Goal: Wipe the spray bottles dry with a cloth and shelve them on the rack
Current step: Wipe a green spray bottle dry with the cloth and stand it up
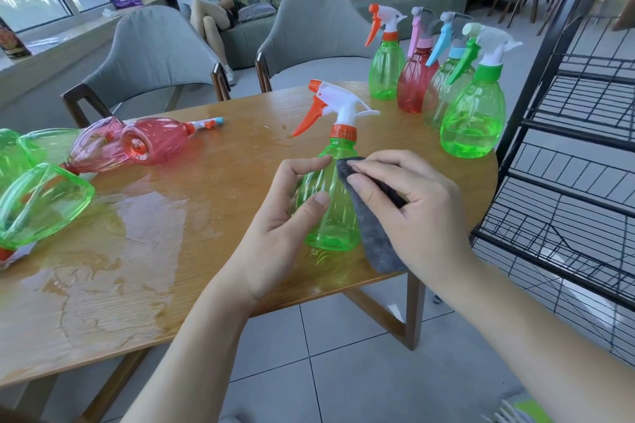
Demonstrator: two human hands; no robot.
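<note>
The left hand (278, 213) curls round the belly of a green spray bottle (331, 196), thumb across its front and fingers wrapped over the far side, which steadies it upright on the table (213, 251) near the front edge so the other hand can rub without tipping it. The right hand (409, 206) pinches a grey cloth (374, 237) between thumb and bent fingers and presses it against the side of the bottle opposite the steadying palm; the loose tail of the cloth hangs down past the base onto the wood. Above both grips the orange-and-white trigger head (335, 106) stands free, nozzle pointing away to the left hand's side, as yet uncovered by the cloth. Beyond the held bottle, on the right hand's side, four upright bottles (470, 124) stand close together near the table's far corner, just beside the black wire rack (584, 154), probably staged there for shelving since the rack's visible shelves hold none. Out past the left hand, several green and pink bottles (154, 141) lie on their sides near a wet sheen on the tabletop, apparently the ones waiting to be dried. The step looks like mid-wipe on this one bottle, with most of the job ahead
</note>
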